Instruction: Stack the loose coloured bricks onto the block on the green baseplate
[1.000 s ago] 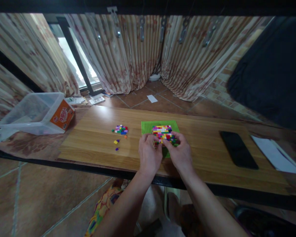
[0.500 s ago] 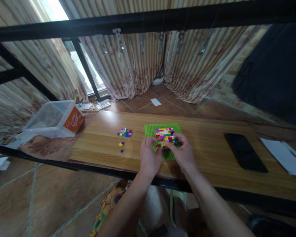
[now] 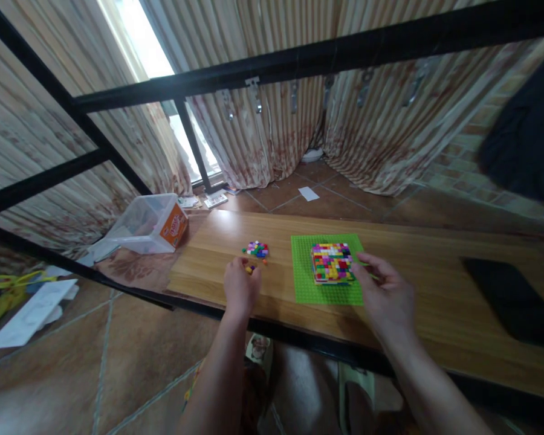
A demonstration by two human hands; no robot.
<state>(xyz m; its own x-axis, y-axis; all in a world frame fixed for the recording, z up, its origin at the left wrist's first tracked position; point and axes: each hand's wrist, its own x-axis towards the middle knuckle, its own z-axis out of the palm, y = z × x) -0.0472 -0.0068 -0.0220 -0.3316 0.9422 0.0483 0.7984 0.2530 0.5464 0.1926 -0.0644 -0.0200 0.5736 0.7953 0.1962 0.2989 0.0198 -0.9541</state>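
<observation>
A block built of many-coloured toy bricks stands on a green studded baseplate. Just right of that block, over the plate's edge, is my right hand, its thumb and fingers apart with nothing visible between them. My left hand is low over the table at the left. Its thumb and forefinger are parted around a few small yellow and purple bricks; I cannot tell whether it touches them. Beyond it lies a small pile of loose bricks, with an orange brick nearby.
The wooden table has a black front edge bar. A black phone-like slab lies at the right. A clear plastic bin with an orange label stands beyond the table's left end. A black metal bar crosses in front of the curtains.
Both hands have come off the brick block. My left hand has moved left to the loose bricks, my right hand slightly right. The camera view has turned left.
</observation>
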